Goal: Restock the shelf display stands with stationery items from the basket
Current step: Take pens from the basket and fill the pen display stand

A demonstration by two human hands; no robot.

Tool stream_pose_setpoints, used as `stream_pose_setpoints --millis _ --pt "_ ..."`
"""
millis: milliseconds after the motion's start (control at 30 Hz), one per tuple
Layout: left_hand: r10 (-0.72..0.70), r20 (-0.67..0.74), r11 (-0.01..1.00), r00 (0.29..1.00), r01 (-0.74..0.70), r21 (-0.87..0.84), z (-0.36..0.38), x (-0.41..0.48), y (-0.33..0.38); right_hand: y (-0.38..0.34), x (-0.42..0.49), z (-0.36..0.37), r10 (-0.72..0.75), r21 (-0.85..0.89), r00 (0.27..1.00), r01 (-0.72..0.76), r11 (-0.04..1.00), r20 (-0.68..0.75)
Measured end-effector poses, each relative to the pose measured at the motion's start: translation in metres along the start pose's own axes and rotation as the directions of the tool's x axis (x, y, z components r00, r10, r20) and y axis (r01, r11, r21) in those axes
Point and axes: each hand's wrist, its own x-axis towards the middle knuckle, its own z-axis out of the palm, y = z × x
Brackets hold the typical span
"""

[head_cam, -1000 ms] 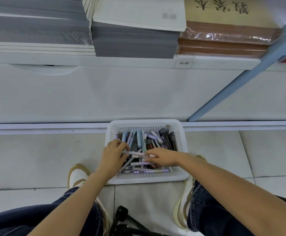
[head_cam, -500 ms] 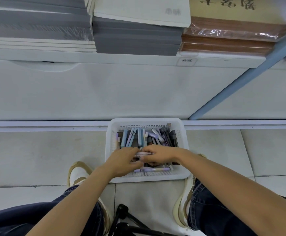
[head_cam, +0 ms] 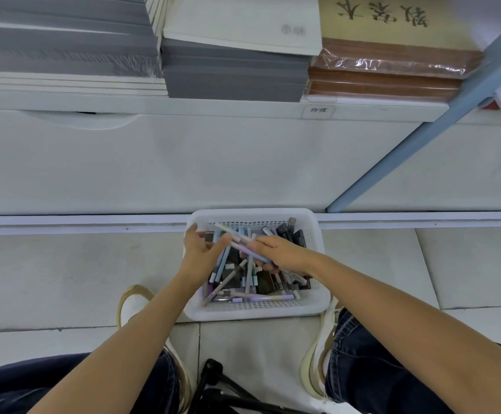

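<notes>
- Now the right hand is gripping a bundle of pastel pens, fingers curled round its near-right end, just above the basket.
- The left hand is hanging open beside it, thumb lifted and fingers relaxed, fingertips touching the bundle's far-left half without closing on it.
- The bundle is lying on a slant, its long axis running from far left to near right, tips poking out past the left hand toward the basket's far rim.
- More pens are lying jumbled in the basket, which is sitting on the floor against the shelf base, between the person's shoes.
- Stacked books are filling the shelf above; no display stand is showing in this view.
- My read: they're gathering and squaring up a handful before carrying it off.
- The right hand is doing the holding, so it's the one placed to lift; the left is nearer the free ends and best set to steady or even them.
- The stands are likely lying up and away from here, so the bundle needs a firm grip first.
</notes>
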Motion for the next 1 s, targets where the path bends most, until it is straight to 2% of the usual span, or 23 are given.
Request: stream_pose_setpoints --millis 33,100,167,233,333,567,633,733,867,1000 --pt "-0.071 0.070 0.995 0.995 0.076 -0.066 0.001 -0.002 0.004 -0.004 -0.001 0.000 -0.011 0.028 1.000 0.011 1.000 -0.013" --pt "-0.165 0.296 0.969 0.941 0.210 -0.128 0.009 -0.010 0.007 -0.012 -0.001 0.005 -0.021 0.054 1.000 0.022 0.998 -0.015" --pt "-0.174 0.349 0.909 0.921 0.286 -0.301 0.022 -0.016 0.006 -0.021 -0.002 0.014 -0.031 0.075 0.999 0.033 0.997 -0.017" --pt "-0.169 0.255 0.837 0.952 0.275 -0.473 0.034 -0.018 0.013 -0.028 -0.003 0.021 -0.056 0.126 0.998 0.061 0.990 -0.043" --pt "-0.210 0.149 0.777 0.966 0.258 -0.574 0.042 -0.014 0.023 -0.034 -0.004 0.026 -0.057 0.160 0.994 0.072 0.985 -0.098" --pt "-0.336 -0.026 0.778 0.941 0.263 -0.570 0.032 -0.009 0.020 -0.035 -0.003 0.028 -0.031 0.180 0.998 0.042 0.983 -0.061" --pt "-0.326 -0.099 0.776 0.940 0.206 -0.596 0.024 -0.005 0.016 -0.032 -0.003 0.025 -0.012 0.138 0.997 0.021 0.990 -0.071" --pt "-0.254 -0.208 0.837 0.945 0.106 -0.536 0.016 0.000 0.014 -0.027 -0.001 0.023 -0.029 0.168 0.990 0.052 0.984 -0.136" --pt "-0.216 -0.203 0.860 0.955 0.088 -0.503 0.015 -0.001 0.015 -0.018 -0.001 0.019 -0.057 0.032 0.981 0.064 0.997 -0.188" --pt "-0.153 -0.166 0.882 0.974 0.058 -0.468 0.012 -0.009 0.026 -0.019 -0.007 0.021 -0.116 0.063 0.978 0.129 0.990 -0.174"
